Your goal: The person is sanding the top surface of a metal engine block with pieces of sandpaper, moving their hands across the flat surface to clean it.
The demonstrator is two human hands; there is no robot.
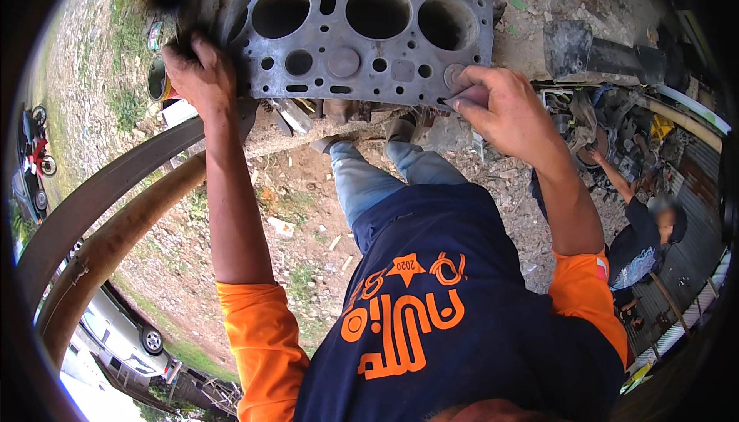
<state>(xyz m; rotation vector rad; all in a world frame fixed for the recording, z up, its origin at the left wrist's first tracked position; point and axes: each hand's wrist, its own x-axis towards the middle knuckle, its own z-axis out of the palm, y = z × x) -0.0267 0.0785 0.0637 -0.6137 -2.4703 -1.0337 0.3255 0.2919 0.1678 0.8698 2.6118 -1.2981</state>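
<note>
A grey metal engine block [358,52] with large round cylinder bores and smaller holes lies in front of me. My right hand [500,110] is at its near right corner. Thumb and fingers pinch a small dark flat piece [459,102], mostly hidden by them, against the edge. Beside these fingertips a round disc [454,75] is set in the top face. Off the block's left end, my left hand [202,75] is closed on a small open tin can [158,79] with a yellowish inside; the grip is partly hidden.
A curved metal strip [115,183] and a rusty pipe [123,245] sweep along my left. Metal parts [589,52] lie to the right, where another person [647,237] reaches into a heap of scrap. A white vehicle [127,329] and a motorcycle [35,152] stand farther left.
</note>
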